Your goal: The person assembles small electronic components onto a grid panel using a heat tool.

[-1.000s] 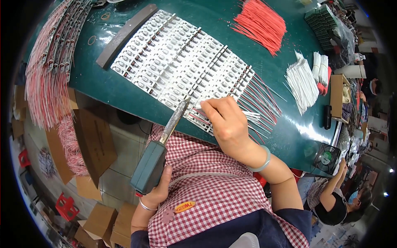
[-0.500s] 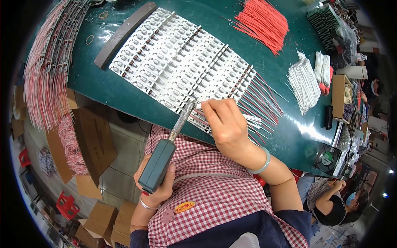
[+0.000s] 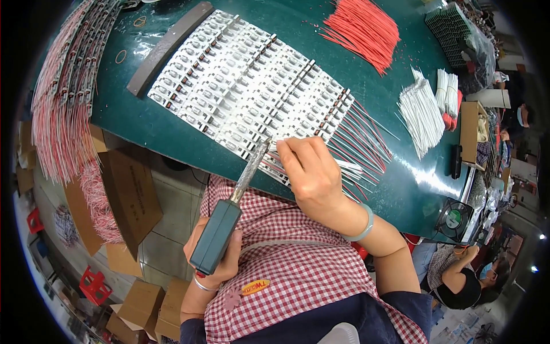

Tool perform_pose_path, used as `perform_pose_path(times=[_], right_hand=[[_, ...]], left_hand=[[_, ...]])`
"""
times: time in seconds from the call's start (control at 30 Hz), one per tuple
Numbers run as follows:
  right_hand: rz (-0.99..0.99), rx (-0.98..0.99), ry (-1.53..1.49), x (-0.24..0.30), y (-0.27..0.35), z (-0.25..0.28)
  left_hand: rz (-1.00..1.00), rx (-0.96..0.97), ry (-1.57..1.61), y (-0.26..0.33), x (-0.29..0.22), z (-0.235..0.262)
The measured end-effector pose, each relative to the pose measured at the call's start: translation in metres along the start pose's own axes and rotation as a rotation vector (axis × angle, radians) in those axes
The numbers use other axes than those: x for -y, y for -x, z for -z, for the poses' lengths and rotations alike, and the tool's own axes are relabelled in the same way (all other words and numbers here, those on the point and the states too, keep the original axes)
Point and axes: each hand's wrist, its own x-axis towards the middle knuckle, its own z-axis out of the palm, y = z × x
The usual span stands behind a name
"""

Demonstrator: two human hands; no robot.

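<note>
My left hand (image 3: 230,257) is wrapped round the dark green handle of a soldering iron (image 3: 216,236). Its long metal tip slants up and right onto a panel of white circuit boards (image 3: 235,74) with rows of small parts. Close beside that tip, my right hand (image 3: 314,175) is closed in a pinch low on the panel, seemingly on a thin white wire, mostly hidden by the fingers. White wire ends (image 3: 350,167) stick out past the right hand. Red and dark wires (image 3: 366,137) trail from the panel's right edge.
A dark bar (image 3: 169,49) lies along the panel's left edge. Piles of red wires (image 3: 366,34) and white wires (image 3: 421,114) lie on the green table (image 3: 321,17). Wired boards (image 3: 71,74) hang over the left edge above a cardboard box (image 3: 134,200). A small fan (image 3: 454,219) stands right; another person (image 3: 458,281) sits beyond.
The soldering iron and my left hand have shifted slightly left and down. The panel and the dark bar have slid slightly left. My right hand keeps its pinch almost in place.
</note>
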Motion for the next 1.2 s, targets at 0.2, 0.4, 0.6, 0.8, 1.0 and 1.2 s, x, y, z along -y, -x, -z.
perform_pose_path(times=[0.2,0.4,0.6,0.8,1.0,1.2], right_hand=[[-0.057,0.016,-0.023,0.004,-0.002,0.005],[-0.028,-0.028,0.0,-0.005,-0.005,0.009],[-0.053,-0.019,-0.004,-0.009,-0.004,0.005],[-0.058,-0.013,-0.02,-0.008,-0.005,0.006],[-0.05,-0.015,-0.028,-0.008,-0.005,0.004],[-0.028,0.0,-0.027,-0.01,-0.006,0.006]], left_hand=[[-0.033,-0.055,0.007,-0.002,0.0,0.0],[-0.036,-0.05,-0.014,-0.005,-0.001,0.0],[-0.024,-0.042,0.025,-0.014,-0.006,-0.003],[-0.01,-0.013,0.02,-0.018,-0.009,-0.003],[-0.096,-0.015,-0.041,-0.039,-0.026,0.0],[-0.12,-0.023,-0.058,-0.039,-0.028,0.002]])
